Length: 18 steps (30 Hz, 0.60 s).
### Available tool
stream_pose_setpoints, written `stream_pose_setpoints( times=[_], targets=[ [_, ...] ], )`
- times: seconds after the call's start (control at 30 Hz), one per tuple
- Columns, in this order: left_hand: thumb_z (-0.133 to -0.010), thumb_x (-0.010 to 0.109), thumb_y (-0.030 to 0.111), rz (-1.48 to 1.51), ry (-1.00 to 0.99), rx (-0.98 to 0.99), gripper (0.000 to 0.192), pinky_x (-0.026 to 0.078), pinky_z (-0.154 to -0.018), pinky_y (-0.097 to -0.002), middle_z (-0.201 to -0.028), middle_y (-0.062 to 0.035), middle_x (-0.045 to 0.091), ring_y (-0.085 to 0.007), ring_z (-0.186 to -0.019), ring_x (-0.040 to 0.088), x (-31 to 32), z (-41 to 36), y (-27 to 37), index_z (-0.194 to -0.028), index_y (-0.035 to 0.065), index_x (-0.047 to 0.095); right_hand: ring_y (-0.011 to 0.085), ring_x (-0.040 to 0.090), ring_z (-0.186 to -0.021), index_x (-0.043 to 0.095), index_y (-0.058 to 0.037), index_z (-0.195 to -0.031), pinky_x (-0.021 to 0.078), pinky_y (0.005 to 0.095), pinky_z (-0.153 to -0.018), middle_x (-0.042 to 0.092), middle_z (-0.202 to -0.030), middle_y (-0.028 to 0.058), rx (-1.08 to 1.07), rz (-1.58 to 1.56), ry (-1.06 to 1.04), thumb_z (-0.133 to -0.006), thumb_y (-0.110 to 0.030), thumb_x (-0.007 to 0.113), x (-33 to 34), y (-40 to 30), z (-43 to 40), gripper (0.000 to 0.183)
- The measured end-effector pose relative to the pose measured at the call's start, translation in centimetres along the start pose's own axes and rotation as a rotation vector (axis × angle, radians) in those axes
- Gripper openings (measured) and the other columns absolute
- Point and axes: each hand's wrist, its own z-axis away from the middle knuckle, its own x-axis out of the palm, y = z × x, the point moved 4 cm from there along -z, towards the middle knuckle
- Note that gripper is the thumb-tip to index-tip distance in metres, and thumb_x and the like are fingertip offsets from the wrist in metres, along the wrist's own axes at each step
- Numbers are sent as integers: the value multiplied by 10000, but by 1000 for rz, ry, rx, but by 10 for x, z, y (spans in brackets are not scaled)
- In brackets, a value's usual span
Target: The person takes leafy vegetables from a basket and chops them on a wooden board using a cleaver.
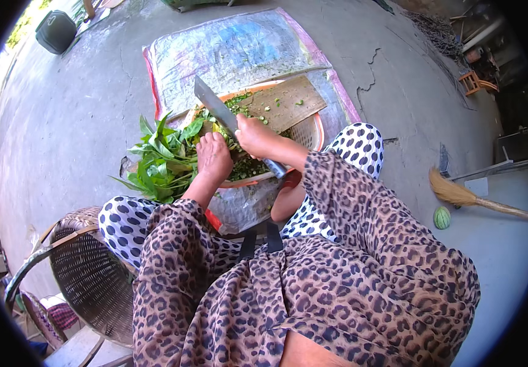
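My right hand (255, 136) grips a large knife (218, 108), its wide blade angled up and away to the left and the end of its handle showing below my wrist. Close by on the left, my left hand (214, 157) is closed over a bunch of leafy green stalks (163, 156), whose leaves spread out to the left. Under both hands a wooden board (289, 102) lies across an orange-rimmed plastic basket (320, 130). Cut green pieces (248, 167) fill part of the basket, and a few bits are scattered on the board.
A plastic woven sheet (241, 41) lies beneath the basket on cracked concrete. A wicker basket (89, 280) with a handle stands by my left knee. To the right are a straw broom (456, 190) and a small striped melon (442, 217). A dark plastic container (56, 31) stands far left.
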Motion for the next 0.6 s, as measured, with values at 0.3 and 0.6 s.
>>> stream_pose_setpoints(
  times=[0.3,0.6],
  targets=[
    [-726,583,36,50,2,-46,313,422,-871,-441,-1014,-213,529,-362,-1000,514,-6,-3,5,-1017,-69,535,234,566,-395,405,97,-991,463,367,-366,546,-531,149,133,58,-251,-938,-82,440,-45,-28,73,190],
    [-747,550,24,16,-55,-48,251,408,-870,-448,-1013,-193,548,-347,-998,521,-5,-3,7,-993,-25,548,227,566,-395,413,135,-980,458,373,-341,548,-549,150,191,-37,-314,-902,-22,421,-49,-12,82,176]
  ],
)
